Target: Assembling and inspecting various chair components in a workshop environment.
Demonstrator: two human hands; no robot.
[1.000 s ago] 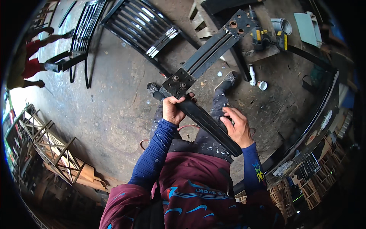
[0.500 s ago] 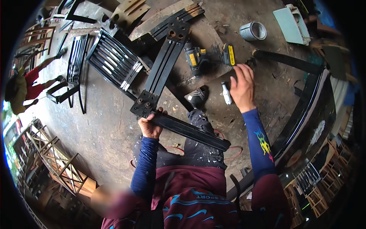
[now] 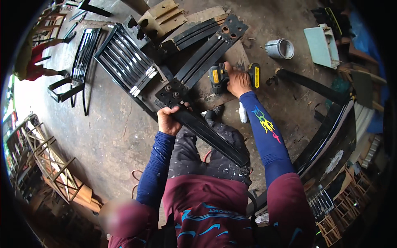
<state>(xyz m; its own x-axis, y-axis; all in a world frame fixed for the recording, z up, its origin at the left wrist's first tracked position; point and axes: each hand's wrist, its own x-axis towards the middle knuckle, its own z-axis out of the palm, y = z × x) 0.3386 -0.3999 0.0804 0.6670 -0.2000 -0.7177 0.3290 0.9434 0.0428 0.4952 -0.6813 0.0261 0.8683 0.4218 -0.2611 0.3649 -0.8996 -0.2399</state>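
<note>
My left hand (image 3: 168,120) is closed around the near end of a black slotted frame (image 3: 209,51), just below its joint plate (image 3: 171,91). From that joint a black bar (image 3: 217,138) runs down to the right across my thighs. My right hand (image 3: 238,81) is wrapped around the handle of a cordless drill (image 3: 216,78), which lies on its side on the floor. The drill's yellow-and-black battery (image 3: 255,76) shows to the right of my fingers; the handle itself is mostly covered. Below that hand lies a small white bottle (image 3: 243,112).
A paint-spattered can (image 3: 280,48) and pale green container (image 3: 321,46) stand at far right. A curved black frame (image 3: 326,134) lies along the right. Black slatted panels (image 3: 124,58) lie at far left, with another person (image 3: 35,58) beyond. Wooden lattice pieces (image 3: 58,161) line the left.
My right hand has moved left from beside the battery and closed around the drill's handle. My left hand still grips the black frame, whose far end has swung right.
</note>
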